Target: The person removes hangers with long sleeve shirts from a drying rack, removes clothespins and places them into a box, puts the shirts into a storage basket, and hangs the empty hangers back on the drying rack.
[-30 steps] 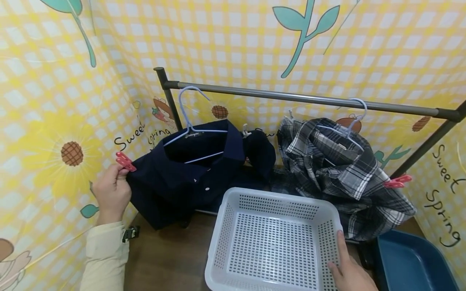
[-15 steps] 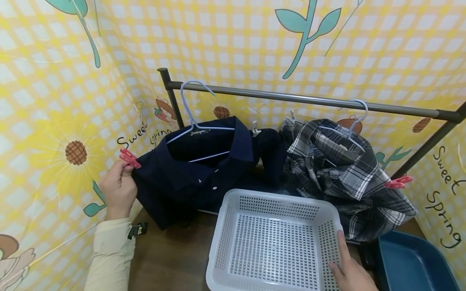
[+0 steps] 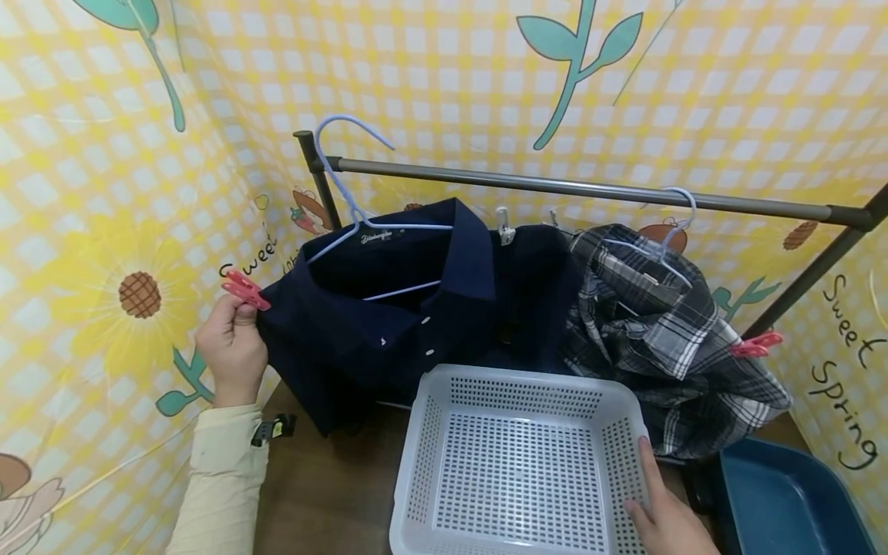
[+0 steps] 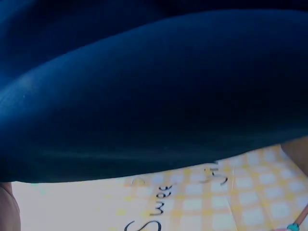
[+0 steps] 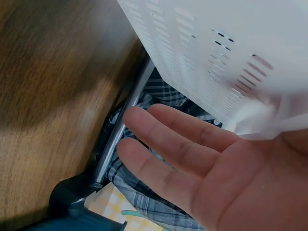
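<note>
My left hand point(image 3: 233, 347) pinches a navy button-up shirt point(image 3: 388, 324) at its left-side shoulder, right below a red clothespin point(image 3: 244, 288) clipped there. The shirt is on a light-purple hanger point(image 3: 331, 173), whose hook rises above the rack's rail in the head view. A small white clip point(image 3: 505, 227) sits on its other shoulder. Navy cloth point(image 4: 159, 96) fills most of the left wrist view and hides the fingers. My right hand point(image 3: 669, 512) holds the side rim of a white perforated basket point(image 3: 624, 385), thumb inside and the other fingers stretched along the outside point(image 5: 231, 178).
A metal clothes rack point(image 3: 569, 185) crosses the back. From it hangs a grey plaid shirt point(image 3: 666, 324) with another red clothespin point(image 3: 756, 344). A blue tub point(image 3: 770, 493) stands at the right, on the brown wooden surface point(image 3: 319, 486). Patterned yellow cloth point(image 3: 444, 69) surrounds the space.
The navy shirt and its hanger have risen, the hook now higher above the rail. Its far shoulder has spread right, over part of the plaid shirt. The right hand and basket have barely moved.
</note>
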`<state>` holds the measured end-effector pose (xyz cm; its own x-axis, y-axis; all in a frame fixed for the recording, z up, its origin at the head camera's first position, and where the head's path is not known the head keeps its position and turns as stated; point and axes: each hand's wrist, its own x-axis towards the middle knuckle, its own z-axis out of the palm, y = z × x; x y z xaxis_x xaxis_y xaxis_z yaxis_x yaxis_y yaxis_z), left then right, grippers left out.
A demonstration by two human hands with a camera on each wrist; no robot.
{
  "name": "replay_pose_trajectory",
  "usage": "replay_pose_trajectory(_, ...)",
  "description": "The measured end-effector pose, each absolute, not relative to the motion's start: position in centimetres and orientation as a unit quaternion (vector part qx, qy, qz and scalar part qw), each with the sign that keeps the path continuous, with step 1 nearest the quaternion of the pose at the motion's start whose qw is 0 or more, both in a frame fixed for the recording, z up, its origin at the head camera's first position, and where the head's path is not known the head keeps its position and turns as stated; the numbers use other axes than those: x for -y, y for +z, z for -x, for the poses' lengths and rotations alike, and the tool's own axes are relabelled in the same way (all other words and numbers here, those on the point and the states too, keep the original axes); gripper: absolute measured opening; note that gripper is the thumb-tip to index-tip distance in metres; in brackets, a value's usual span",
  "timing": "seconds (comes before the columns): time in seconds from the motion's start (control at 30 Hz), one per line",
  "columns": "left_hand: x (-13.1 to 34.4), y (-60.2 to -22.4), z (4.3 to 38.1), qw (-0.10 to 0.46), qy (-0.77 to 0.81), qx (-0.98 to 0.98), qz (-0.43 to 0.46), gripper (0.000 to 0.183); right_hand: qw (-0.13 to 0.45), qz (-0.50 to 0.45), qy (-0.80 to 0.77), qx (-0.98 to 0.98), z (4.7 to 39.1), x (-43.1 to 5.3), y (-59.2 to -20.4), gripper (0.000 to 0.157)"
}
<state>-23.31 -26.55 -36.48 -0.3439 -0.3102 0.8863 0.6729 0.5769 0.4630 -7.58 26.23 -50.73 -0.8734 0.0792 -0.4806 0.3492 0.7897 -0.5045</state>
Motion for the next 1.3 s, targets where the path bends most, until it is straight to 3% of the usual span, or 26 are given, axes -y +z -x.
replay_pose_trajectory(0.5,22.6,-34.9,21.8,0.506,-0.508,0.671,0.189,0.047,0.226,-0.119,-0.290,-0.922,7.7,-26.7,-50.8,0.103)
replay_pose_trajectory(0.8,22.3,-36.3,21.9,0.458,-0.497,0.698,0.238,0.039,0.183,-0.114,-0.287,-0.933,7.8,-26.6,-47.7,0.098)
replay_pose_trajectory(1.0,21.8,-36.5,21.3,0.429,-0.497,0.707,0.264,0.030,0.052,-0.074,-0.281,-0.955,7.2,-25.5,-44.2,0.079)
replay_pose_trajectory(1.23,21.0,-36.6,20.7,0.399,-0.497,0.712,0.295,0.027,-0.289,0.041,-0.326,-0.899,6.8,-23.2,-40.7,0.051)
replay_pose_trajectory(1.3,20.8,-36.6,20.6,0.391,-0.494,0.715,0.302,0.025,-0.349,0.087,-0.342,-0.868,7.1,-22.8,-39.8,0.047)
